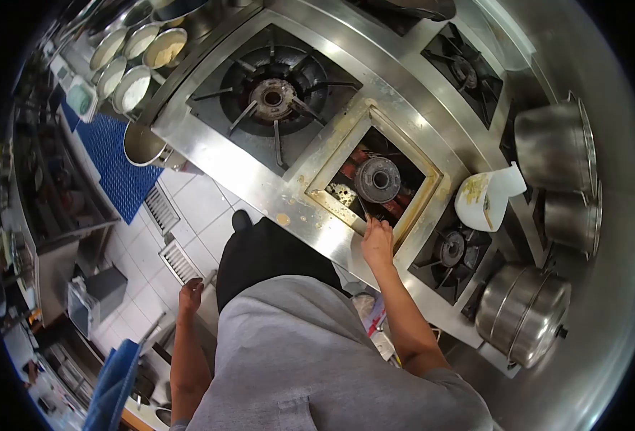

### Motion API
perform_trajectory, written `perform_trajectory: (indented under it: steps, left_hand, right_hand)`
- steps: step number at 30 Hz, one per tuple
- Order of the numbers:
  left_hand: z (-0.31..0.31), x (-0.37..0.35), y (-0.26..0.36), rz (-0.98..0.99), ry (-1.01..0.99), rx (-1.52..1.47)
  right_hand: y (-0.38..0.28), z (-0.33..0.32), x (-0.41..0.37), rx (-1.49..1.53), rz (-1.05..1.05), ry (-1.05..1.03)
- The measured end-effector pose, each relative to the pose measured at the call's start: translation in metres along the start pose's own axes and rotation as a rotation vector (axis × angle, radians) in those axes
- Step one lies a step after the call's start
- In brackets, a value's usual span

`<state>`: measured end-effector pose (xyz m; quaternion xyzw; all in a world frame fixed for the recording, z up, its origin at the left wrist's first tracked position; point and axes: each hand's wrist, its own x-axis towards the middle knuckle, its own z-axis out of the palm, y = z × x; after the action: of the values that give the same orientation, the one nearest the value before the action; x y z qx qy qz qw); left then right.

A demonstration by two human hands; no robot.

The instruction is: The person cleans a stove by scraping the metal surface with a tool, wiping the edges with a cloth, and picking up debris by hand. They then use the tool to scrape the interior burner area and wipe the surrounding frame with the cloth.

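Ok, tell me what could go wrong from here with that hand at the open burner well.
1. The right hand is at the rim of the burner well. The sheet-metal edge might cut it, and the burner head could be hot, though the picture cannot show that.
2. Yellow greasy residue coats that corner, so the hand may slip.
3. The white tub sits tilted close by and could tip if knocked.

Too small to tell what, if anything, the right hand (377, 241) grips at the burner pit (412, 147) rim. Hard to see if the left hand (190, 293) holds anything. Cut off by the top edge: a pan (407, 7). Dark and blurred at the left: shelves (52, 187).
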<state>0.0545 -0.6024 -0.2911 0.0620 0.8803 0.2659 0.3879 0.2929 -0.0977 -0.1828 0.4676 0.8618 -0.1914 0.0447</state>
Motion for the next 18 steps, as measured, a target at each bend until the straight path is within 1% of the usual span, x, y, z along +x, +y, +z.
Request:
perform_trajectory:
  steps: [3,5,7,8,9,11,13,14,15,17,18]
  left_hand:
    - [-0.016,0.020,0.017,0.022,0.005,0.030]
    - [-0.018,0.030,0.027,-0.003,-0.081,-0.139]
    - [-0.022,0.033,0.040,0.010,-0.114,-0.038]
    - [-0.021,0.037,0.036,0.027,-0.131,-0.060]
    - [-0.024,0.040,0.039,0.003,-0.174,-0.030]
    - [-0.027,0.055,0.014,0.099,-0.165,0.019]
    - [-0.035,0.077,-0.015,0.058,-0.201,0.027]
    - [-0.043,0.084,-0.018,0.033,-0.221,0.030]
    - [-0.055,0.089,-0.024,0.360,-0.197,0.230]
    - [-0.064,0.116,-0.050,0.126,-0.232,0.101]
    - [-0.071,0.124,-0.058,0.138,-0.251,-0.105]
  right_hand:
    - [-0.018,0.009,0.006,0.060,0.065,0.031]
    - [-0.035,0.010,0.005,0.082,0.120,0.063]
    - [-0.040,0.021,0.004,0.064,0.184,0.065]
    - [-0.044,0.024,0.003,0.065,0.200,0.081]
    - [-0.048,0.026,0.003,0.067,0.213,0.098]
    - [-0.058,0.024,0.000,0.046,0.251,0.076]
    - [-0.071,0.020,-0.001,0.034,0.261,0.088]
    - [-0.077,0.019,-0.001,0.039,0.281,0.089]
    - [-0.082,0.018,0.001,0.042,0.300,0.088]
    - [-0.090,0.023,0.005,0.034,0.346,0.098]
    - [-0.091,0.031,0.008,0.025,0.373,0.108]
